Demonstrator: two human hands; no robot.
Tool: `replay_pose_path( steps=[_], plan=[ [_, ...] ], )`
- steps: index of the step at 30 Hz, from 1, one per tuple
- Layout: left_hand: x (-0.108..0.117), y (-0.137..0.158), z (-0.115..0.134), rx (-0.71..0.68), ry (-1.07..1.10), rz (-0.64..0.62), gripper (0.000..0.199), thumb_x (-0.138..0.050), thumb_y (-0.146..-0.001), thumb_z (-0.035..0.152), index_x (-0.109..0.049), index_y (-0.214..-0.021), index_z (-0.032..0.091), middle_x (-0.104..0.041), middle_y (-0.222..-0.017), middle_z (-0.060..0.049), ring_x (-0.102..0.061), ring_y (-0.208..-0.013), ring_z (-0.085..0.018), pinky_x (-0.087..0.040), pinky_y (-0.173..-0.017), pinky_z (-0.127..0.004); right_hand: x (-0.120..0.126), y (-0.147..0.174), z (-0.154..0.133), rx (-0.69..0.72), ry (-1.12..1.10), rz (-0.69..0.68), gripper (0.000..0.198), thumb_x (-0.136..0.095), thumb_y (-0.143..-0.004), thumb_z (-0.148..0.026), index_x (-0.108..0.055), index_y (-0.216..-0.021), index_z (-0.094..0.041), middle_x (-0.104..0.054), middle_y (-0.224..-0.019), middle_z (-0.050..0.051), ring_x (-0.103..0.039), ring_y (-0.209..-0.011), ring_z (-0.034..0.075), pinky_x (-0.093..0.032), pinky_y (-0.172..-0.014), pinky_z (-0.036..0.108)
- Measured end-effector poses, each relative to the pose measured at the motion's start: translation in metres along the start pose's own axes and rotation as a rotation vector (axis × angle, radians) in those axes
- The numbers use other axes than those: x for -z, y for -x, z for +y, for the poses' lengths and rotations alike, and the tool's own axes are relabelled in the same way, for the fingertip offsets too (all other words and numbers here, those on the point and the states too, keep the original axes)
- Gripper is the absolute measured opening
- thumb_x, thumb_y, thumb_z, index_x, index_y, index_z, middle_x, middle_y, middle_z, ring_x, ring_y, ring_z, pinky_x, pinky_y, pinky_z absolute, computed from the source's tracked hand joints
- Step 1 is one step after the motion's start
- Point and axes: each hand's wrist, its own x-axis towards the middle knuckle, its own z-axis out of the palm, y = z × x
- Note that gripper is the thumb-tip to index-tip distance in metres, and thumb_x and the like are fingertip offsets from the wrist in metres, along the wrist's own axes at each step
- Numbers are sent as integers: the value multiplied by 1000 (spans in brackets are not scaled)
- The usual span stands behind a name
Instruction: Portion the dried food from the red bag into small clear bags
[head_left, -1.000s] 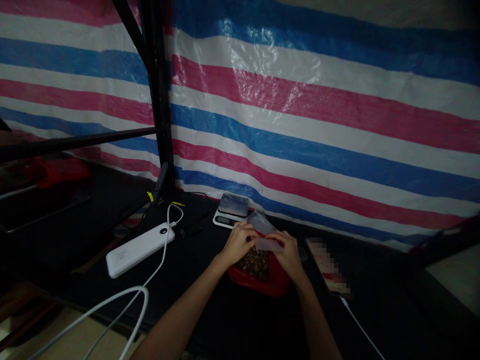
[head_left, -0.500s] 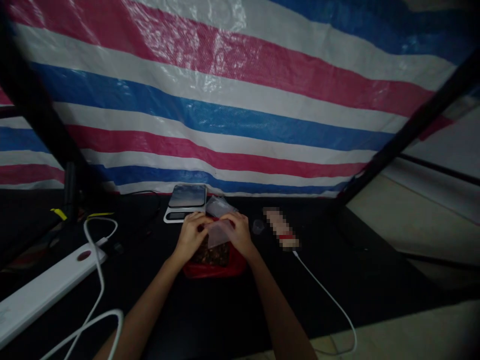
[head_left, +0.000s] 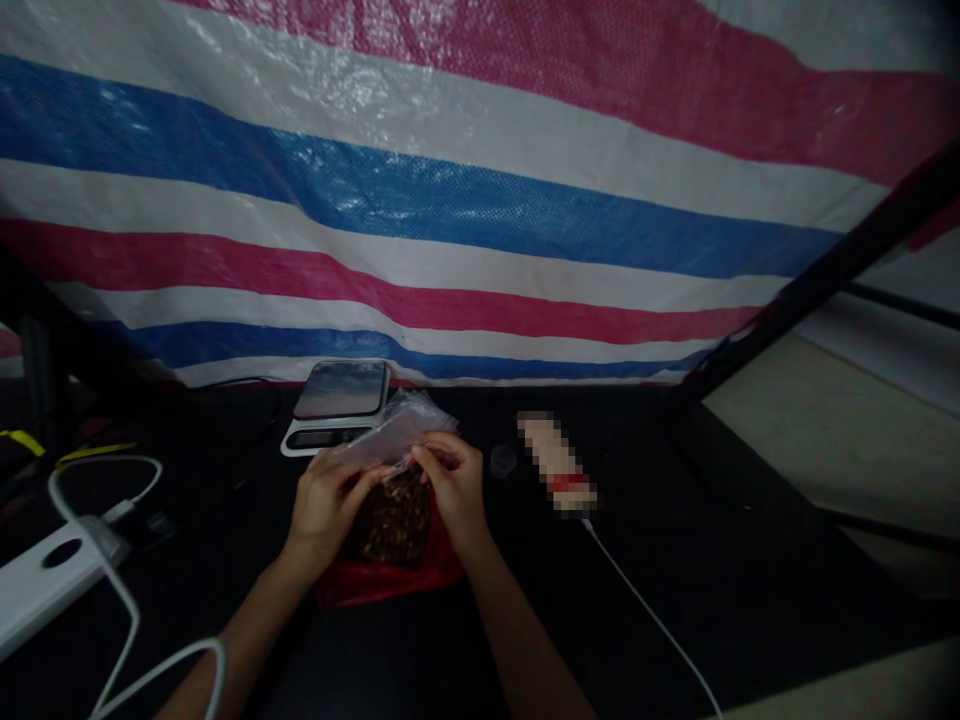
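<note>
A small clear plastic bag [head_left: 379, 440] is stretched between my two hands. My left hand [head_left: 326, 505] pinches its left end between thumb and fingers. At its right end, my right hand [head_left: 452, 480] grips the edge with thumb and forefinger. Just beneath lies a red plastic bag [head_left: 375, 585], spread open around a heap of brown, grainy bits [head_left: 394, 520] that look like dried pieces or seeds. More clear bags [head_left: 427, 408] lie behind my fingers, partly hidden by them.
A white kitchen scale [head_left: 337, 405] stands behind my left hand. A small clear cup or lid [head_left: 503, 460] and a pixelated, phone-like object [head_left: 555, 460] on a white cable lie to the right. At left are a white power strip [head_left: 60, 575] and looping cables. Striped sheeting [head_left: 450, 190] hangs behind the black table.
My hands now stretch the clear bag sideways, where it hung down between them before. The view has shifted to the right, so the table things appear further left.
</note>
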Motion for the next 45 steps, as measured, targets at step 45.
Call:
replay_pose_path(
  steps=[45],
  plan=[
    [3, -20, -39, 282, 161, 171, 41, -37, -83, 37, -54, -53, 16, -58, -54, -1, -52, -55, -13, -35, -54, -21, 17, -31, -4, 124, 1309, 198, 17, -48, -81, -35, -50, -74, -20, -57, -63, 0, -54, -58, 15, -28, -51, 24]
  ],
)
